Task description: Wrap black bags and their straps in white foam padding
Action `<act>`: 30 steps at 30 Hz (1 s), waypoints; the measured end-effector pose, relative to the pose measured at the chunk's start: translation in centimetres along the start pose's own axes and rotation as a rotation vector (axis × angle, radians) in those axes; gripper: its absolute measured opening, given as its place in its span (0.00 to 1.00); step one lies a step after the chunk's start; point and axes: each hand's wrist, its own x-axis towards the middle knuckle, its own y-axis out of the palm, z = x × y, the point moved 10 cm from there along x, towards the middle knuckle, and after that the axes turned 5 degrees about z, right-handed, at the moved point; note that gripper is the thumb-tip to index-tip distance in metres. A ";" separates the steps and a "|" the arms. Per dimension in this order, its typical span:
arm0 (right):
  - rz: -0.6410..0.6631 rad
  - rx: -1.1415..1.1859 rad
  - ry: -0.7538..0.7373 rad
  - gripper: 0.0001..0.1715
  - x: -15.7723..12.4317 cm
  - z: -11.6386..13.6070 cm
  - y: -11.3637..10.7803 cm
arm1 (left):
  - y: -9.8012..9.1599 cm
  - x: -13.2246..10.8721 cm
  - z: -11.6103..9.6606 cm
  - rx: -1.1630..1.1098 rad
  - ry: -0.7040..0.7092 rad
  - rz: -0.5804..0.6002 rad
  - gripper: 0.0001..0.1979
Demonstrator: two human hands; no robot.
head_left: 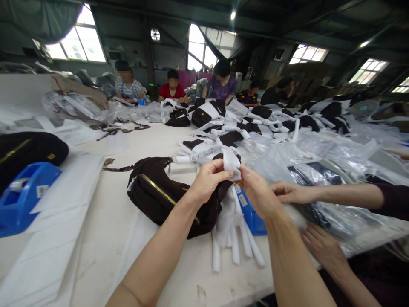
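Note:
On the table lies a dark brown bag with a gold zipper, directly in front of me. My left hand pinches a piece of white wrapping paper at the bag's right end. Opposite it, my right hand has its thumb and fingers at the paper's right edge. The paper appears folded around part of the bag's strap end, which is mostly hidden by my fingers. White paper rolls lie just below my hands. A blue tape dispenser stands partly behind my right hand.
A co-worker's hands handle plastic-wrapped goods close on my right. Another blue tape dispenser, a dark bag and white paper sheets are at left. Wrapped bags pile up toward several seated people.

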 end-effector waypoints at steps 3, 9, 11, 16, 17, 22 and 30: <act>0.063 -0.085 -0.037 0.22 1.3 1.4 1.7 | -0.8 -0.1 -0.5 0.129 0.080 -0.086 0.13; -0.005 -0.122 -0.002 0.14 2.6 1.7 0.0 | -2.2 0.1 0.9 0.231 -0.033 -0.063 0.11; -0.030 -0.066 -0.013 0.13 3.0 1.5 -0.5 | -1.3 0.2 1.3 0.242 -0.080 0.063 0.10; -0.206 0.094 -0.068 0.14 3.6 0.5 -1.4 | 0.0 -0.2 0.7 0.591 -0.055 0.164 0.08; -0.240 0.113 -0.069 0.15 3.6 0.3 -1.5 | 0.1 -0.3 0.6 0.690 -0.046 0.153 0.06; -0.306 0.161 -0.074 0.15 3.5 -0.7 -2.0 | 0.1 -0.6 0.0 0.971 0.003 0.061 0.05; -0.320 0.138 -0.028 0.17 3.6 -0.3 -2.7 | -1.8 -1.1 -1.6 1.031 0.010 -0.081 0.19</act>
